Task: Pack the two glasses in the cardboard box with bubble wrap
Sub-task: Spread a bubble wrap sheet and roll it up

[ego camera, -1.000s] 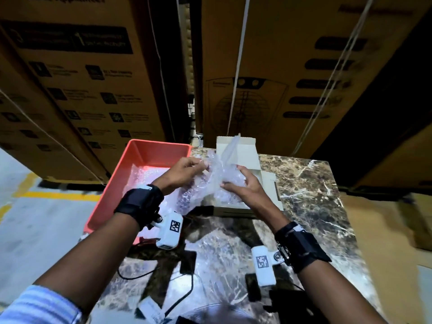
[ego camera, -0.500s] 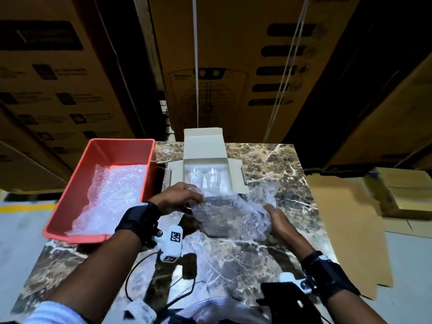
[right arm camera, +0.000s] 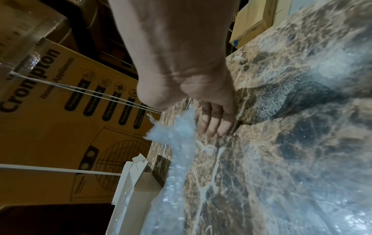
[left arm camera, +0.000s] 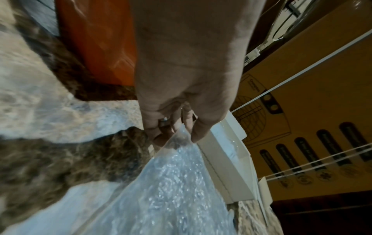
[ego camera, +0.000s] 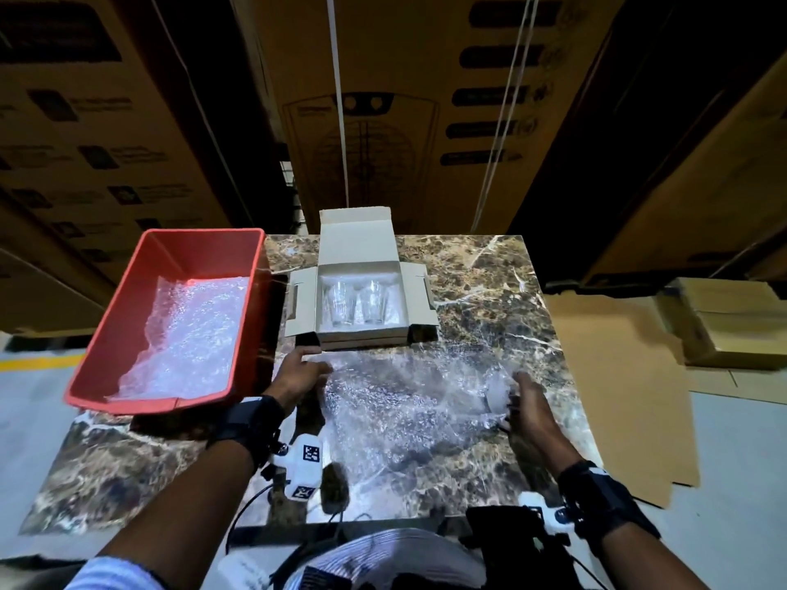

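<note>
1. The bubble wrap (ego camera: 409, 402) lies spread, clear and crinkled, over the middle of the bench (ego camera: 502, 291); the open cardboard box (ego camera: 361, 300) at the far edge holds two glasses (ego camera: 357, 301) side by side.
2. The wrap's near edge is hard to trace against the marble.
3. The left hand (ego camera: 298, 374) pinches the wrap's left corner; the right hand (ego camera: 528, 402), fingers (right arm camera: 213, 125) loosely curled, grips its right edge.
</note>
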